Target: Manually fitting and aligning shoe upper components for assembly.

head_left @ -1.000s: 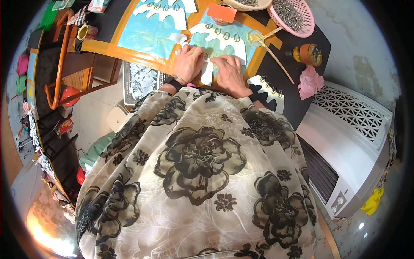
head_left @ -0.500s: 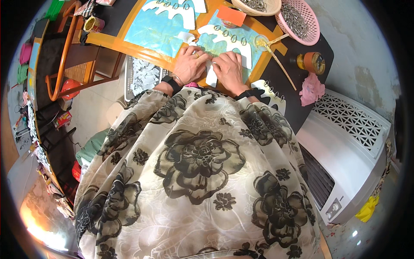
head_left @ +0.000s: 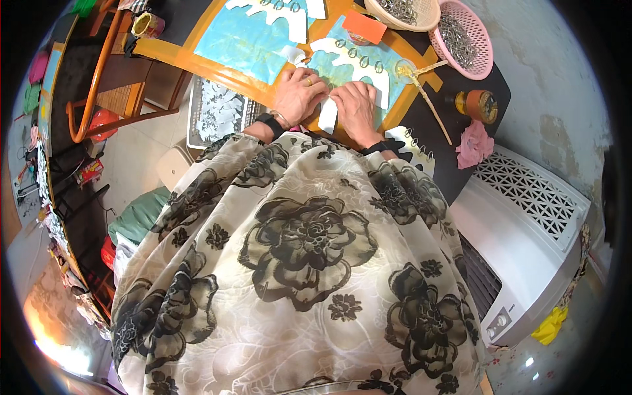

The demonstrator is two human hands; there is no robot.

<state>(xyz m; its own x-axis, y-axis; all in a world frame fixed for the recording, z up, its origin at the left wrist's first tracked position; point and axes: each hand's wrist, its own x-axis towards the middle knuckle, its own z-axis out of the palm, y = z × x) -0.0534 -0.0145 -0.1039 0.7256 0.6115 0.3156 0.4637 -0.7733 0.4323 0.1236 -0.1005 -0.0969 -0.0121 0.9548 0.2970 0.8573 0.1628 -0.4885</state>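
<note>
My left hand (head_left: 299, 96) and my right hand (head_left: 356, 110) meet at the near edge of the table, fingertips almost touching. Between them hangs a small white strip (head_left: 327, 117), its top end pinched by the fingers of both hands. What exactly the fingertips do there is partly hidden. Just beyond my right hand lies a white scalloped piece (head_left: 362, 74) with several metal rings along it, on a blue sheet (head_left: 326, 74). A crumpled white scrap (head_left: 294, 55) sits beyond my left hand.
Another ringed white piece (head_left: 288, 25) lies on a blue sheet further left, one more (head_left: 416, 150) by my right wrist. A stick (head_left: 431, 108) rests on a round yellowish dish (head_left: 403, 68). Metal rings fill a pink basket (head_left: 484, 60). A bin of white scraps (head_left: 220, 108) stands left.
The whole view has shifted slightly to the right on the table. My hands stay together at the table edge, and the white strip still hangs between them, now tilted a little differently.
</note>
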